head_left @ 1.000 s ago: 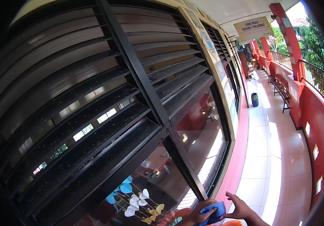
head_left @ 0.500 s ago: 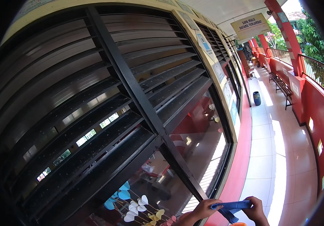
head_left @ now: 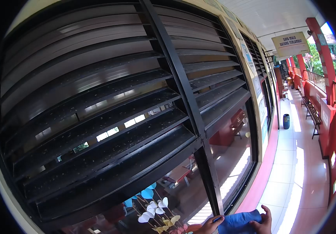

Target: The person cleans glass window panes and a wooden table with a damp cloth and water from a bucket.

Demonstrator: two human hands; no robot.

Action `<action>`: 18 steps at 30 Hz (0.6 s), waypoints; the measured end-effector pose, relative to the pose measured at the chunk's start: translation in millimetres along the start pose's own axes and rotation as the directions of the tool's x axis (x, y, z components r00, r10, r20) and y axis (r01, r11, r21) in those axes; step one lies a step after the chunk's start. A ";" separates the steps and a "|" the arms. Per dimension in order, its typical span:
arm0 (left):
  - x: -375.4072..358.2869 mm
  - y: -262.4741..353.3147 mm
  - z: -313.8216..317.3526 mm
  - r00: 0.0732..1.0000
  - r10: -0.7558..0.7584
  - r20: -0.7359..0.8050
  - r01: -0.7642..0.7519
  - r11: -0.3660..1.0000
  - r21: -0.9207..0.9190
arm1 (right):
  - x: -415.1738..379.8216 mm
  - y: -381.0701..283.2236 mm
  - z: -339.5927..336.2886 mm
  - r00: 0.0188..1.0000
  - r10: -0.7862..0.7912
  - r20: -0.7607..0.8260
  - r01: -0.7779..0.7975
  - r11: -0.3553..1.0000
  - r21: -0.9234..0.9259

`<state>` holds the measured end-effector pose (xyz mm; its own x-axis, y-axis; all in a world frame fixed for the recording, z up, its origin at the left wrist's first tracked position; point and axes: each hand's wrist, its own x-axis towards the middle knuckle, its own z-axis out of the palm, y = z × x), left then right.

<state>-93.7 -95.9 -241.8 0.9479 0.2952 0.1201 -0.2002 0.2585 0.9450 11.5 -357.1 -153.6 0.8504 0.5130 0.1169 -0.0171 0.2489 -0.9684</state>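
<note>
At the bottom edge of the head view, a folded blue cloth (head_left: 237, 222) stretches between my two hands. My left hand (head_left: 210, 226) pinches its left end between thumb and fingers. The other end is gripped by my right hand (head_left: 264, 222), whose index finger sticks up off the fabric. Just left of my left hand, heart-shaped paper decorations (head_left: 152, 206) in blue, white, yellow and pink show at the lower window pane. Dusty black louvre slats (head_left: 109, 152) fill the window above. My wrists are partly cut off by the frame.
The black window frame (head_left: 177, 74) stands close in front. To the right, a tiled corridor (head_left: 283, 160) runs back past a dark bin (head_left: 286, 121) and a wooden bench (head_left: 312, 115) along a red wall (head_left: 334, 134). A sign (head_left: 291, 43) hangs from the ceiling.
My view has turned left, so the window and corridor sit further right. The cloth, bunched and hanging before, now lies flatter and wider between my hands.
</note>
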 end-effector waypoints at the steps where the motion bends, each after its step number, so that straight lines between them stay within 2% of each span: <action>1: -0.5 3.1 1.5 1.000 -0.003 -0.013 0.003 1.000 -0.018 | 3.3 13.7 -1.0 1.000 -0.002 0.012 0.001 1.000 0.025; 2: -0.8 4.8 2.2 1.000 -0.007 -0.026 0.006 0.999 -0.036 | 7.2 23.3 1.6 0.993 -0.121 0.018 0.122 0.990 -0.066; 5: -5.7 18.5 1.2 0.997 -0.003 -0.079 0.002 1.000 -0.010 | 1.8 28.8 6.3 0.992 -0.106 0.067 0.106 0.994 0.007; 9: -12.0 47.3 12.4 0.992 0.013 -0.123 -0.008 0.999 0.045 | -10.2 15.7 10.8 0.988 0.012 0.152 -0.027 0.995 0.099; 11: -1.9 16.9 -22.4 0.998 0.023 -0.063 -0.009 0.975 0.220 | -17.9 4.4 18.0 0.980 0.051 0.191 -0.082 0.984 0.159; 12: 0.6 4.4 -33.8 0.999 0.022 -0.035 -0.010 0.953 0.304 | -17.0 20.2 10.8 0.963 0.174 0.208 -0.194 0.978 0.082; 15: -1.4 50.5 28.7 0.993 0.065 0.099 -0.071 0.996 0.062 | -7.3 106.3 -17.2 0.864 0.226 0.449 -0.101 0.953 -0.286; 16: 0.8 52.2 36.1 0.996 0.066 0.063 -0.069 0.997 0.046 | -9.5 104.0 -14.9 0.770 0.059 0.636 0.220 0.911 -0.350; 17: -0.1 58.3 36.1 0.993 0.066 0.098 -0.077 0.991 0.112 | -13.9 99.7 -14.5 0.843 0.105 0.528 0.155 0.892 -0.425; 18: -3.3 82.7 41.4 0.989 0.059 0.135 -0.082 0.981 0.176 | -19.2 66.1 -1.5 0.902 0.151 0.405 0.075 0.868 -0.491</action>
<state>-103.2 -113.6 -151.5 0.9592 0.1831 0.2153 -0.2307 0.0672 0.9707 -5.2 -351.8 -220.2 0.5509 0.8332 0.0483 0.3078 -0.1491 -0.9397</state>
